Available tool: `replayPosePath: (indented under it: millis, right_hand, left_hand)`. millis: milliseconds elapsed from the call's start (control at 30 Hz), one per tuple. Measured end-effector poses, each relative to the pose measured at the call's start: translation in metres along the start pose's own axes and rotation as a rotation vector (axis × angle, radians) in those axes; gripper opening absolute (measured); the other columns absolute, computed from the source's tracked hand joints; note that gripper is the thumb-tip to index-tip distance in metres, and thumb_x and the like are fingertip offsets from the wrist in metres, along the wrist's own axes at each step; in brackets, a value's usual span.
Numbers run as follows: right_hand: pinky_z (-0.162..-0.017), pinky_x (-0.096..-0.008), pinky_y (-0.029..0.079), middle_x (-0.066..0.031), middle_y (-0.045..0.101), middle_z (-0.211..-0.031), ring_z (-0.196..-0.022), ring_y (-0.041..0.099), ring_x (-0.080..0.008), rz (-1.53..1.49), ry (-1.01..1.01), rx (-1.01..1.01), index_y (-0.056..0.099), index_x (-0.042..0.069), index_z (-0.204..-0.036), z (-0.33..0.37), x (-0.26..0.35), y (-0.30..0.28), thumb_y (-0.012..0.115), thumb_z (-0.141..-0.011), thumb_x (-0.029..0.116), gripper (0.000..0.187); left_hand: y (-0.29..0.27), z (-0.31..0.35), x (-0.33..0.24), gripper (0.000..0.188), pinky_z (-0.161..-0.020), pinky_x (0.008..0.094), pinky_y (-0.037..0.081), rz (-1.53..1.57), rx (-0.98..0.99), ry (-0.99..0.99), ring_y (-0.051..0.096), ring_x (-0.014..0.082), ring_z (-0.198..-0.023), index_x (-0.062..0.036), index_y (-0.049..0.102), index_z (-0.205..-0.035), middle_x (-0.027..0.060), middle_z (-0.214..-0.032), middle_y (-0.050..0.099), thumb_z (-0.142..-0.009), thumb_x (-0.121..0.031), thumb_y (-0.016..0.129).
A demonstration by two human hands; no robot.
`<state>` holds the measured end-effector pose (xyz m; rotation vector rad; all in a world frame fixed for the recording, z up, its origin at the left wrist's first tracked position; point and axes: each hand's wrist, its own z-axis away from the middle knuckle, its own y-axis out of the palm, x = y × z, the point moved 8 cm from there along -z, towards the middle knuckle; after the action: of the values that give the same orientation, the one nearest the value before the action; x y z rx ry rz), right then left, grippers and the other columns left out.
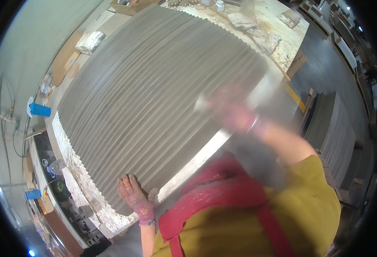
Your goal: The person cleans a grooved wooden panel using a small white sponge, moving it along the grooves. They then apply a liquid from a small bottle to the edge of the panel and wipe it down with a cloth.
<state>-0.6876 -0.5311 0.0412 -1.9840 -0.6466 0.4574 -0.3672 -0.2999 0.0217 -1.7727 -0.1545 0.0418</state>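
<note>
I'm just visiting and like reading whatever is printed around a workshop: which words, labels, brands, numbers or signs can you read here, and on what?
No text can be read anywhere in this picture.
Ridged grey panel: no lettering visible.
Left hand, gloved: a flower-like pattern, no readable words.
Right hand: too blurred to tell.
Small white jar: too small to read any print.

Here's the grey panel (162,98), matt and ridged all over — metal or plastic, hard to call — above a rough, white-crusted table (107,216). Now the red apron (227,184) catches the light, glossy and creased like coated plastic, against the matt mustard cloth sleeve (306,188), while a wrapped bundle (90,42) glints, crinkled and shiny!
</note>
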Motion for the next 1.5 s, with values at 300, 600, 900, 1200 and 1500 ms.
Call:
replayPosePath:
  millis: [300,600,900,1200,1500]
  right_hand:
    - [-0.091,-0.0462,0.042,-0.0117,0.066,-0.105,-0.105,0.060,-0.0295,-0.050,0.629,0.103,0.064,0.017,-0.117,0.022,-0.129,-0.046,0.064,-0.077,0.020,0.040]
    - [-0.080,-0.0436,0.049,-0.0139,0.066,-0.090,-0.084,0.065,-0.0315,-0.001,0.628,0.093,0.066,0.016,-0.116,0.026,-0.139,-0.045,0.062,-0.078,0.019,0.038]
    - [-0.101,-0.0518,0.039,-0.0084,0.066,-0.102,-0.103,0.062,-0.0241,-0.135,0.083,0.535,0.065,0.023,-0.118,0.029,0.022,0.028,0.055,-0.087,0.026,0.033]
    - [-0.095,-0.0482,0.040,-0.0088,0.064,-0.088,-0.089,0.062,-0.0266,-0.268,-0.129,-0.113,0.066,0.019,-0.106,0.018,0.113,0.007,0.056,-0.079,0.030,0.031]
    - [-0.082,-0.0452,0.045,-0.0106,0.064,-0.094,-0.089,0.061,-0.0297,-0.052,0.356,-0.008,0.060,0.015,-0.124,0.023,-0.042,0.003,0.063,-0.079,0.026,0.047]
  left_hand:
    - [0.003,0.010,0.029,0.096,-0.112,0.0587,0.026,0.102,-0.006,0.043,0.033,0.0477,-0.136,0.0030,0.043,-0.140,0.0233,-0.146,0.040,-0.074,-0.063,0.067]
    - [0.001,0.007,0.026,0.096,-0.110,0.0598,0.026,0.148,-0.028,0.026,0.034,0.0505,-0.134,0.0057,0.044,-0.138,0.0258,-0.145,0.040,-0.077,-0.066,0.063]
    - [0.009,0.010,0.035,0.099,-0.112,0.0600,0.022,0.080,0.067,-0.009,0.032,0.0492,-0.137,0.0054,0.043,-0.139,0.0251,-0.147,0.040,-0.075,-0.067,0.063]
    - [0.012,0.010,0.033,0.094,-0.113,0.0591,0.023,0.079,0.014,-0.008,0.033,0.0451,-0.137,0.0013,0.046,-0.139,0.0197,-0.147,0.041,-0.078,-0.070,0.058]
    - [0.001,0.011,0.031,0.088,-0.112,0.0571,0.027,0.109,-0.080,0.014,0.037,0.0436,-0.136,-0.0004,0.046,-0.140,0.0181,-0.145,0.046,-0.083,-0.066,0.058]
